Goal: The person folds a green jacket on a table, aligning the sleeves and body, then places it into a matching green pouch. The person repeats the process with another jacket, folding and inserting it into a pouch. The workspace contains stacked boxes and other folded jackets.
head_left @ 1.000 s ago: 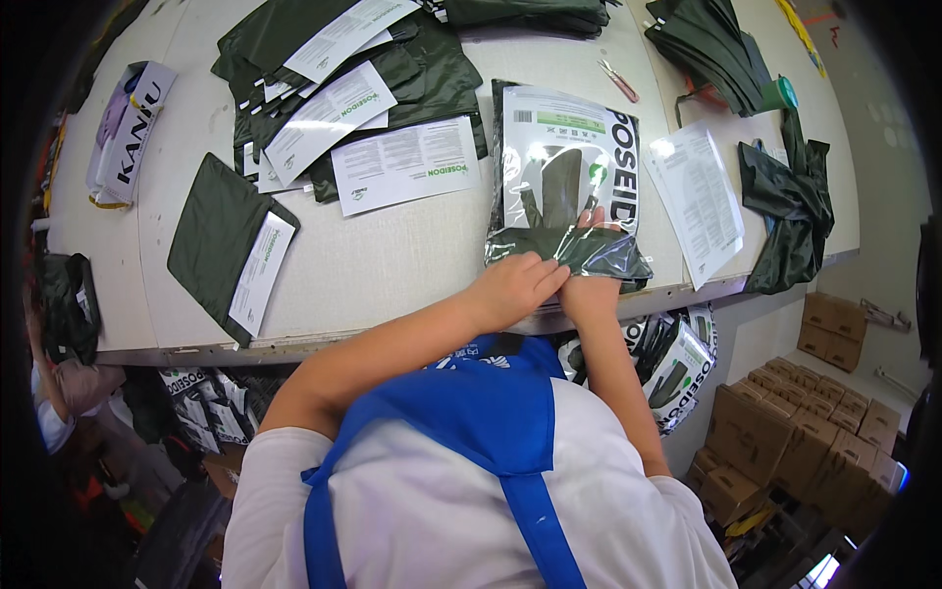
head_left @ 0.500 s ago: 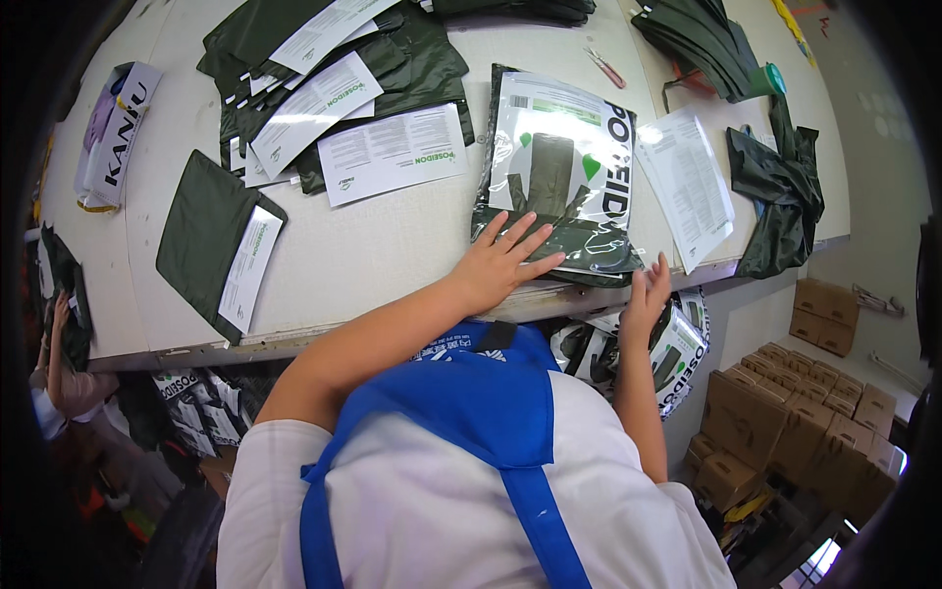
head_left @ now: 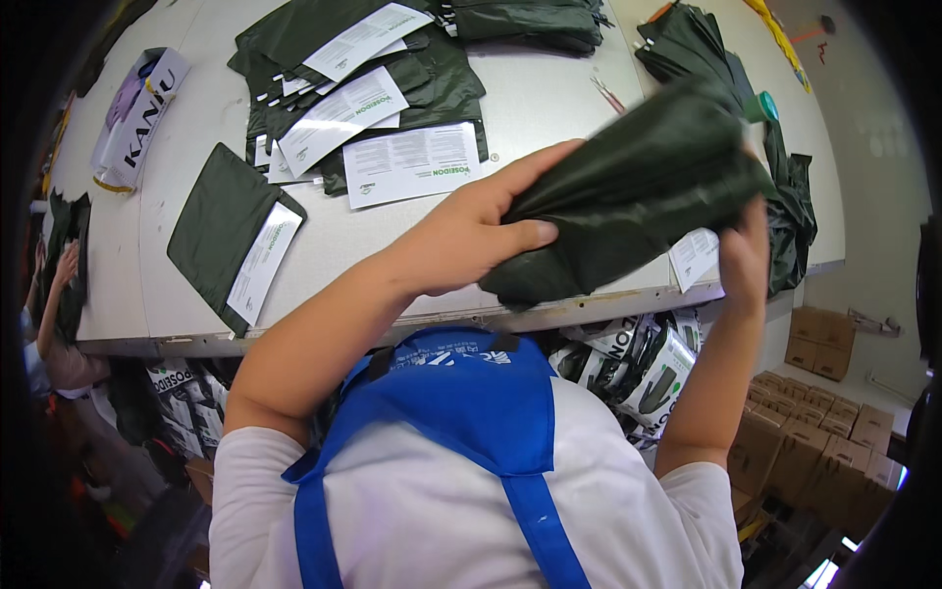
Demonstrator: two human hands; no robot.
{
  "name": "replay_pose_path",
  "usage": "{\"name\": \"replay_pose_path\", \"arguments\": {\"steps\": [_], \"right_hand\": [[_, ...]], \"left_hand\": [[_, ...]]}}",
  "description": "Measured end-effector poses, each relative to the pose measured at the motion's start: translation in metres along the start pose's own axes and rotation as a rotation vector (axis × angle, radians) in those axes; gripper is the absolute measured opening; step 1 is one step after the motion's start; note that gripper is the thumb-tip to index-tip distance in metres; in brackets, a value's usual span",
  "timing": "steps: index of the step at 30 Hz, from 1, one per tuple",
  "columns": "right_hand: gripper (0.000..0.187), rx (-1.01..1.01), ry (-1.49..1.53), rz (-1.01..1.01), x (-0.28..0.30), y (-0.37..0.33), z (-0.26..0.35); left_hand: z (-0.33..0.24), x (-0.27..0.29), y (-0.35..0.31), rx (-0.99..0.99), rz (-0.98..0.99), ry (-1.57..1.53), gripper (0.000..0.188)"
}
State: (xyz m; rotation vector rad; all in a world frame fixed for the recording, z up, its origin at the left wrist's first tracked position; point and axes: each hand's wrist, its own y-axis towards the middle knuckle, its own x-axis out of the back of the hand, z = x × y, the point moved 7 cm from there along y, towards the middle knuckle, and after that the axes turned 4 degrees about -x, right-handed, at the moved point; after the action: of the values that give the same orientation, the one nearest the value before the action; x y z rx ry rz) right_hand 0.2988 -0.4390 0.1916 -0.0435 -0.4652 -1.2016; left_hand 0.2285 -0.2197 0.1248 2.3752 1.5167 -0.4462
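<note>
The folded dark green garment (head_left: pixel 633 196) is now up off the table, held in the air between both hands; half a second ago the left hand lay flat on a printed bag at the table edge and the right hand was down below the edge. The bag is no longer in view where it lay. Left hand (head_left: pixel 471 231) grips the garment's near left end, thumb on the front, fingers along the back. Right hand (head_left: pixel 744 257) holds the lower right end, fingers closed on the cloth, mostly hidden behind it. Judging by this, a fresh piece has been picked up for handling.

White table (head_left: pixel 549 108) beneath: paper leaflet (head_left: pixel 412 164), more green garments with leaflets (head_left: pixel 343 79), one flat green pouch with a slip (head_left: pixel 234 236), a white printed bag (head_left: pixel 137 113) far left. More packed bags (head_left: pixel 648 363) sit under the table edge, cardboard boxes (head_left: pixel 814 442) on the floor at right. Another person's arm (head_left: pixel 54 304) shows at far left.
</note>
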Motion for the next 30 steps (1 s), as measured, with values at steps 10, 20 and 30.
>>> {"name": "replay_pose_path", "arguments": {"steps": [10,20,30], "right_hand": [[0.063,-0.396,-0.434,0.385,-0.139,-0.011,-0.214],[0.052,-0.595,-0.139,0.333,-0.151,0.015,-0.224],[0.064,-1.014,-0.018,0.599,-0.162,0.022,-0.213]], "left_hand": [[0.191,0.103,-0.062,0.554,-0.304,0.134,0.045],[0.182,0.101,-0.032,0.556,-0.475,0.381,0.06],[0.185,0.096,-0.021,0.485,-0.404,0.45,0.049]]}}
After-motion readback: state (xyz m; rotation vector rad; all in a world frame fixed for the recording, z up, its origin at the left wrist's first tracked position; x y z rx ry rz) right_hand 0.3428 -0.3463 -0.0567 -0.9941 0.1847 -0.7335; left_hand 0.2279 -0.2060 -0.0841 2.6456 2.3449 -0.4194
